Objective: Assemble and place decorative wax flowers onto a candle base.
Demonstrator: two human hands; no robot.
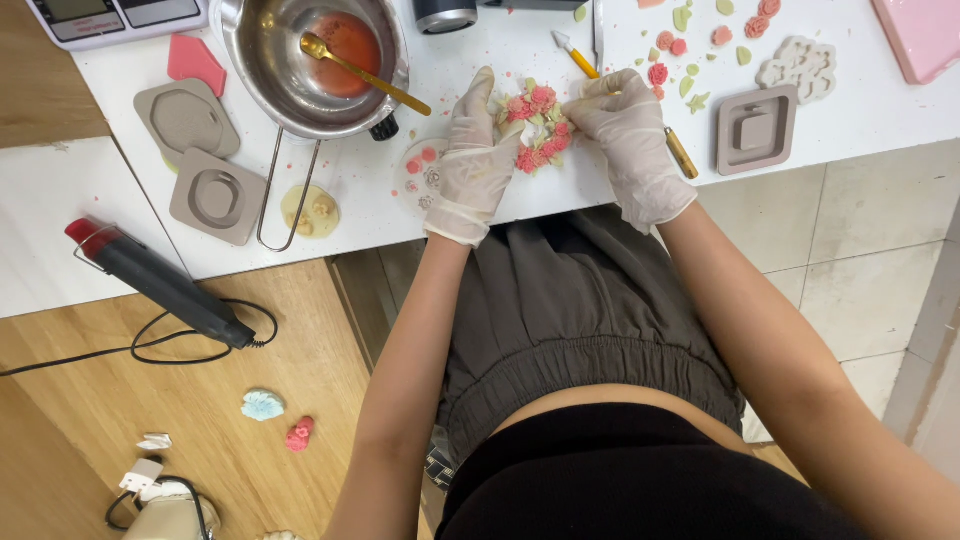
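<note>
Gloved left hand [470, 165] and right hand [630, 140] closed on pink-and-green flower wreath [538, 128], held over white table [860, 125] edge; beside it, steel saucepan [300, 60] with gold spoon [362, 72].

A white worktable [880, 120] fills the top of the view from ten to two o'clock, and a second white surface [50, 230] adjoins it lower down at nine o'clock. Beneath them, warm wood-grain flooring [200, 400] spreads from eight to six o'clock, while pale square floor tiles [870, 260] with thin grout lines take over at three to four o'clock. The light is even and soft, casting only faint shadows.
</note>
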